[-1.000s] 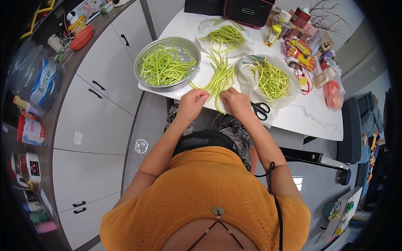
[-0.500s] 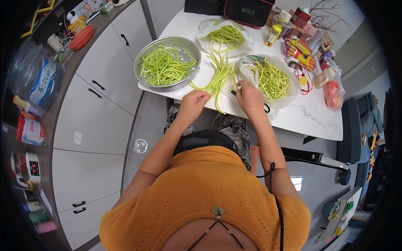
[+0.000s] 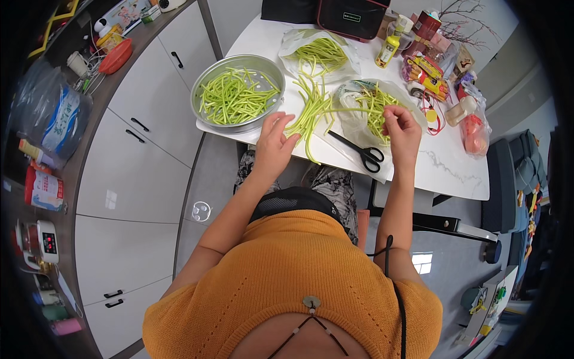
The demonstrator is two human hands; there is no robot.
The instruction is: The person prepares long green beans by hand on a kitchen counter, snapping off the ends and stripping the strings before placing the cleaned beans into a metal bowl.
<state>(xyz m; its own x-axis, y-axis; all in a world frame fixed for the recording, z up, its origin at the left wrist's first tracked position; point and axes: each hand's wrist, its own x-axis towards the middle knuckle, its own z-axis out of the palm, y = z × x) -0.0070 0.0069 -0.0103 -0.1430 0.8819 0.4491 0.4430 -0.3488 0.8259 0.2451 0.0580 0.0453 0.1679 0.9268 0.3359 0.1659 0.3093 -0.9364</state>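
Note:
My right hand [image 3: 402, 133] is raised over the right-hand plastic bag, its fingertips pinched on a long green vegetable stem [image 3: 357, 110]. This stem, thin like a garlic scape, reaches left toward a loose bunch of stems [image 3: 311, 113] on the table. Beside that bunch's near left side is my left hand [image 3: 275, 148], open with fingers apart and nothing visibly held. Black-handled scissors [image 3: 371, 158] lie between my hands, near the table edge. To the left, a round metal pan with holes [image 3: 197, 107] contains short cut stems [image 3: 233, 96].
The right plastic bag [image 3: 412, 110] holds short stem pieces; a bag behind [image 3: 293, 43] holds long stems. Farther back are a yellow bottle [image 3: 388, 51], snack packs [image 3: 427, 75] and a dark box [image 3: 353, 18]. White cabinets [image 3: 131, 161] run along the left.
My right hand has moved right and up, drawing a stem out over the right bag and uncovering the scissors. My left hand's fingers have spread from a pinch.

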